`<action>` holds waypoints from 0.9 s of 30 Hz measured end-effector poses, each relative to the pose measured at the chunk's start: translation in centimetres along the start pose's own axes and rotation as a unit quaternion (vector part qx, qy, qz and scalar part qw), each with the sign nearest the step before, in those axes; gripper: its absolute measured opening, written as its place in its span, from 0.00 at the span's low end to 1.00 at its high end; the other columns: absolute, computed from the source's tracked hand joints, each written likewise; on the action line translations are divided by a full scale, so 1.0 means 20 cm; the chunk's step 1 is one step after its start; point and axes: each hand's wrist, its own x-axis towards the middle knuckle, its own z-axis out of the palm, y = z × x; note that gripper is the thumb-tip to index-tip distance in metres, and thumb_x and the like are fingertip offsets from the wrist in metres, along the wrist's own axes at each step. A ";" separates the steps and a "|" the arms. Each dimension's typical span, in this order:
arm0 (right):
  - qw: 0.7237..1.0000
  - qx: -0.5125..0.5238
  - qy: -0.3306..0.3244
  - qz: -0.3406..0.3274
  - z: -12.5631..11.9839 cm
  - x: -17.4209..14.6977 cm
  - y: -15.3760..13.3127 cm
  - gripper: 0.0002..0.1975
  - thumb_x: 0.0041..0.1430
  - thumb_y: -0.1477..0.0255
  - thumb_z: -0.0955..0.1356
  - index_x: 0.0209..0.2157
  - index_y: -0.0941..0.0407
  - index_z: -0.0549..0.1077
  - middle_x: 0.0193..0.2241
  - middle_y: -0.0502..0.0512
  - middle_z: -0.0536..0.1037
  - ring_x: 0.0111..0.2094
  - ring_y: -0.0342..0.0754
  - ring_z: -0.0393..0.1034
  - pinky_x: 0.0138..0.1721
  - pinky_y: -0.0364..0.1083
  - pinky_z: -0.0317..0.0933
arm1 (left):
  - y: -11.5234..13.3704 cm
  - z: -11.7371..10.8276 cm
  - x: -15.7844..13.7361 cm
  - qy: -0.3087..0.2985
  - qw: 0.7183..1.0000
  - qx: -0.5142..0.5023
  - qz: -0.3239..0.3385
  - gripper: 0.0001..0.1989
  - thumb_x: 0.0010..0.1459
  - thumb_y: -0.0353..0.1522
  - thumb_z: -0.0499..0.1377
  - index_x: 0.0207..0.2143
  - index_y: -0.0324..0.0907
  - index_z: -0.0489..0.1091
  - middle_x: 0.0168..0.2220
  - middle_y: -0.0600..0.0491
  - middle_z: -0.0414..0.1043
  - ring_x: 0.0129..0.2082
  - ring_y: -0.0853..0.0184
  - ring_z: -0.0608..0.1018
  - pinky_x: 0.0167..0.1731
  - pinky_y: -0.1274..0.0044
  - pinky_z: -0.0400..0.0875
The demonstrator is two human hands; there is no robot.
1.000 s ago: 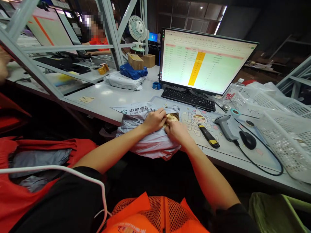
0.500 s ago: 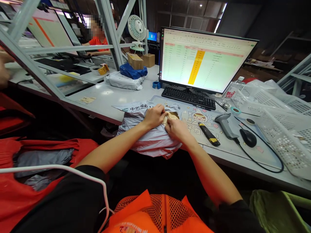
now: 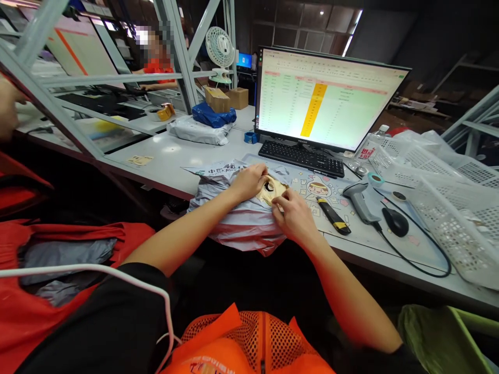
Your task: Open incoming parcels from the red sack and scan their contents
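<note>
A grey plastic mailing bag, printed with "China Post" lettering, lies crumpled at the desk's front edge and hangs slightly over it. On its right part shows a cream-coloured, soft-looking wrapping with a small dark opening; what is inside cannot be made out. My left hand rests on the bag, its fingers closed on the left side of this wrapping. From the lower right, my right hand pinches the wrapping's near edge. The fingertips of both hands are partly hidden.
Right of the bag lie a black-and-yellow utility knife, a barcode scanner and a mouse. Behind stand a keyboard and monitor. White baskets line the right; parcels lie back left. A co-worker sits beyond the frame.
My right hand has moved slightly right and down, away from my left. More of the cream wrapping shows between them, with a dark opening in it.
</note>
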 end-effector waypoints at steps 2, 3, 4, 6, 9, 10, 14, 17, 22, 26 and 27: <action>0.999 -0.003 0.040 -0.031 0.00 0.03 -0.02 0.18 0.72 0.71 0.62 0.56 0.58 0.77 0.56 0.64 0.75 0.56 0.57 0.67 0.59 0.51 0.59 | 0.02 -0.04 0.04 -0.020 0.999 -0.021 0.017 0.04 0.66 0.32 0.57 0.39 0.42 0.71 0.41 0.46 0.79 0.43 0.57 0.79 0.43 0.69 0.70; 0.998 -0.003 0.042 -0.039 0.01 0.06 -0.03 0.20 0.71 0.71 0.62 0.60 0.60 0.74 0.58 0.66 0.74 0.58 0.57 0.66 0.61 0.52 0.57 | 0.04 -0.06 0.06 -0.033 0.999 -0.029 0.019 0.04 0.65 0.32 0.58 0.38 0.42 0.72 0.40 0.47 0.79 0.42 0.57 0.79 0.43 0.70 0.70; 0.999 -0.004 0.033 -0.040 0.02 0.09 -0.04 0.23 0.71 0.71 0.62 0.63 0.62 0.70 0.59 0.67 0.74 0.60 0.58 0.65 0.62 0.53 0.56 | 0.05 -0.08 0.08 -0.048 0.998 -0.035 0.019 0.04 0.64 0.32 0.58 0.38 0.43 0.72 0.39 0.48 0.79 0.41 0.57 0.80 0.42 0.70 0.70; 0.999 -0.015 0.001 -0.031 0.04 0.17 -0.06 0.24 0.72 0.68 0.64 0.63 0.66 0.69 0.58 0.70 0.75 0.60 0.60 0.65 0.62 0.55 0.56 | 0.07 -0.12 0.11 -0.074 0.997 -0.032 0.020 0.03 0.63 0.31 0.59 0.37 0.43 0.73 0.37 0.49 0.80 0.40 0.58 0.80 0.41 0.71 0.70; 0.998 -0.041 -0.028 -0.030 0.05 0.26 -0.07 0.20 0.73 0.64 0.65 0.54 0.64 0.75 0.54 0.69 0.78 0.58 0.62 0.66 0.60 0.56 0.56 | 0.10 -0.16 0.11 -0.066 0.997 0.017 0.025 0.04 0.64 0.32 0.58 0.39 0.43 0.74 0.41 0.48 0.81 0.43 0.56 0.80 0.42 0.70 0.69; 0.998 -0.047 -0.027 -0.040 0.05 0.29 -0.07 0.18 0.73 0.64 0.65 0.52 0.63 0.77 0.53 0.68 0.78 0.57 0.62 0.67 0.59 0.56 0.56 | 0.10 -0.17 0.11 -0.061 0.997 0.037 0.024 0.06 0.65 0.32 0.57 0.40 0.43 0.74 0.43 0.47 0.81 0.44 0.56 0.80 0.42 0.70 0.69; 0.992 -0.056 -0.007 -0.111 0.02 0.33 -0.01 0.14 0.75 0.67 0.64 0.46 0.59 0.79 0.47 0.62 0.81 0.53 0.57 0.69 0.58 0.54 0.54 | 0.10 -0.24 0.11 -0.147 0.982 0.112 0.039 0.09 0.64 0.34 0.58 0.44 0.43 0.75 0.46 0.44 0.81 0.44 0.54 0.80 0.38 0.71 0.68; 0.984 -0.058 0.000 -0.169 0.00 0.33 0.04 0.15 0.76 0.63 0.64 0.47 0.58 0.79 0.47 0.60 0.81 0.52 0.55 0.69 0.57 0.53 0.53 | 0.10 -0.31 0.14 -0.252 0.954 0.151 0.066 0.12 0.65 0.38 0.58 0.45 0.43 0.76 0.41 0.45 0.81 0.38 0.55 0.80 0.34 0.72 0.66; 0.973 -0.044 0.024 -0.224 0.00 0.30 0.10 0.16 0.77 0.61 0.65 0.45 0.57 0.80 0.47 0.59 0.81 0.53 0.53 0.69 0.56 0.51 0.54 | 0.12 -0.34 0.16 -0.254 0.950 0.141 0.117 0.21 0.63 0.34 0.61 0.58 0.44 0.71 0.40 0.47 0.79 0.33 0.59 0.79 0.33 0.73 0.65; 0.968 -0.019 0.030 -0.247 0.03 0.30 0.12 0.14 0.75 0.64 0.67 0.40 0.58 0.80 0.42 0.59 0.82 0.52 0.54 0.71 0.55 0.51 0.55 | 0.17 -0.30 0.12 -0.244 0.939 0.195 0.145 0.12 0.66 0.32 0.59 0.49 0.42 0.79 0.44 0.43 0.78 0.39 0.57 0.80 0.40 0.72 0.68; 0.968 -0.012 0.031 -0.249 0.03 0.31 0.12 0.13 0.75 0.65 0.68 0.40 0.58 0.79 0.42 0.59 0.82 0.52 0.54 0.71 0.55 0.52 0.55 | 0.19 -0.30 0.12 -0.243 0.936 0.216 0.133 0.13 0.68 0.32 0.57 0.49 0.41 0.79 0.46 0.41 0.78 0.42 0.55 0.81 0.42 0.71 0.69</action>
